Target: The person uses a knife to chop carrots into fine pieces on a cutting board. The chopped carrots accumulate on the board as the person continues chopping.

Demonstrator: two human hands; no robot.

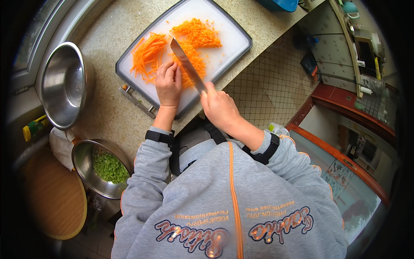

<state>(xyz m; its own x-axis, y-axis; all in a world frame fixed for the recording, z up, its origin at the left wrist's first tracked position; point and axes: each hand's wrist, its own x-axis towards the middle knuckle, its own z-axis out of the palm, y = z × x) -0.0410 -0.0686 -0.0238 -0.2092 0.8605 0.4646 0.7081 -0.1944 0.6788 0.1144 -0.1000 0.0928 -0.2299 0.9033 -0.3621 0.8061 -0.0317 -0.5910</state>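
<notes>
My right hand (pixel 221 108) grips the handle of a kitchen knife (pixel 188 66), its broad blade slanting up and left over the cutting board (pixel 229 42). Curled fingers of my left hand (pixel 169 82) rest at the board's lower part, just left of the blade. Whether they touch any carrot is hidden from me. A bundle of carrot strips (pixel 148 53) lies at the left of the white board. Finely diced carrot (pixel 198 34) is heaped at the top middle and runs down behind the blade. The board has a grey rim and a metal handle (pixel 137 101).
An upright-tilted steel bowl (pixel 63 85) stands left by the window. Below it, another steel bowl (pixel 97 181) holds chopped green vegetable (pixel 110 166). A round wooden board (pixel 55 194) is at lower left. A blue container (pixel 281 5) sits at the speckled countertop's (pixel 103 42) far edge.
</notes>
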